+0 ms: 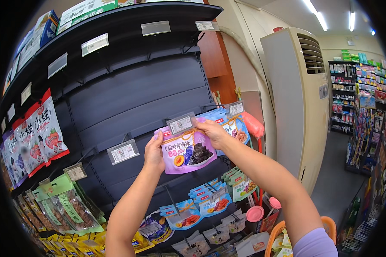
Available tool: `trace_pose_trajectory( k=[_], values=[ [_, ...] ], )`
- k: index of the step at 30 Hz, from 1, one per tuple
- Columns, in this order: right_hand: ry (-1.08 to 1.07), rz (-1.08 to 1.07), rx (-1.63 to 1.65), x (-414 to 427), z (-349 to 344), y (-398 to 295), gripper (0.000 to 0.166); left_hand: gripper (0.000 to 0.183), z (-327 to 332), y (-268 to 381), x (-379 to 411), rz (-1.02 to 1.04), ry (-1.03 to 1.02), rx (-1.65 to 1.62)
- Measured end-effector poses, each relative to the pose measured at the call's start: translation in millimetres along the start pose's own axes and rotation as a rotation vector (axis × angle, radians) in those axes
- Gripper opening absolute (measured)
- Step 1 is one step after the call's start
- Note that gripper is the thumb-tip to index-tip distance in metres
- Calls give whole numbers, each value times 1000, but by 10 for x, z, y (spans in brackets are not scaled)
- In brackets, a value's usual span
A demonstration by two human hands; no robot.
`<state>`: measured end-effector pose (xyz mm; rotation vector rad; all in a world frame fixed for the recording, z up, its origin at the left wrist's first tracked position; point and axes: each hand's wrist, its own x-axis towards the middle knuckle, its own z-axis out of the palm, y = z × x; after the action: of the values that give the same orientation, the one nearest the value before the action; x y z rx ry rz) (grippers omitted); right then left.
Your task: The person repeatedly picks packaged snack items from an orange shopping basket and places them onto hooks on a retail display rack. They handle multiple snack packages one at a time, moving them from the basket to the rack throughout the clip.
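Note:
A purple pouch of dried prunes [188,154] is held upright at a shelf hook, partly behind a clear price-tag holder [181,123]. My left hand [155,151] grips the pouch's left edge, thumb towards its upper corner. At the upper right corner my right hand [211,133] pinches the pouch, beside the tag holder. Whether the pouch hangs on the hook cannot be told, as the tag hides its top. Just behind my right hand hang blue snack pouches [236,128] under another tag.
Red-and-white snack bags [48,128] hang at left, above green-labelled pouches [72,208]. Blue dried-fruit pouches [212,200] hang lower down. An orange basket [328,225] holding packets stands at lower right, near my right arm. A tall floor-standing air conditioner [286,96] is at right, beside an aisle.

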<state>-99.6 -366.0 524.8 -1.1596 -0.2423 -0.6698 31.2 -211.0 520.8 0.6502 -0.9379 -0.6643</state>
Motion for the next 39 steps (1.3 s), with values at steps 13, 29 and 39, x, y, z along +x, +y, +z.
trace_pose_trajectory(
  k=[13, 29, 39],
  values=[
    [113, -106, -278, -49, -161, 376, 32, 27, -193, -124, -62, 60, 90, 175],
    [398, -287, -773, 33, -403, 1003, 55, 22, -456, -536, -36, 173, 194, 411],
    [458, -380, -908, -1041, -254, 1029, 78, 54, -126, -773, -908, 657, 378, 883]
  ],
)
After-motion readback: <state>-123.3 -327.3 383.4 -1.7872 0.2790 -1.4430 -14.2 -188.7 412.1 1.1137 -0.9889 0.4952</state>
